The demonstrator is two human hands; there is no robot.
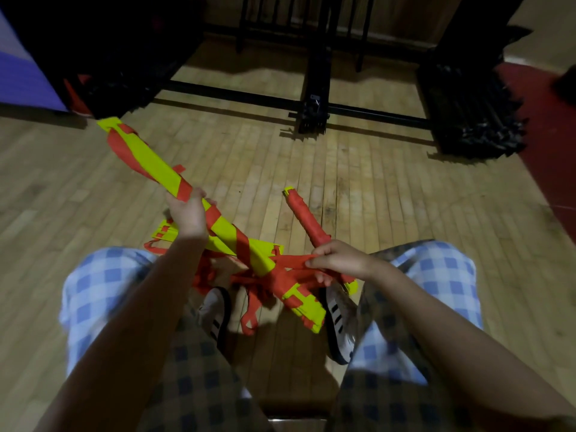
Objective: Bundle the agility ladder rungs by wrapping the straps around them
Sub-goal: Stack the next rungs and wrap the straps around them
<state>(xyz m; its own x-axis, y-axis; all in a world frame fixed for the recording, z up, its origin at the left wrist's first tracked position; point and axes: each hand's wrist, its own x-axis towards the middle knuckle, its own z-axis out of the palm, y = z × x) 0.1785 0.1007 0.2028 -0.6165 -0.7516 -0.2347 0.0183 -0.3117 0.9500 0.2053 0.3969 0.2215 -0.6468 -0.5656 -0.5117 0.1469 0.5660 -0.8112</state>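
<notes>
A seated person's left hand (pixel 187 213) grips a bundle of yellow ladder rungs (pixel 146 160) held diagonally above a wooden floor (pixel 374 188), orange straps (pixel 243 244) wound around it. The right hand (pixel 339 260) pinches a taut strap end beside a second, strap-wrapped bundle (pixel 305 222), fingers curled tight. Loose straps hang between 2 striped shoes (pixel 215 310).

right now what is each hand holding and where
Left hand grips the yellow rung bundle around its middle. Right hand pinches the loose red strap near the bundle's lower end.
</notes>
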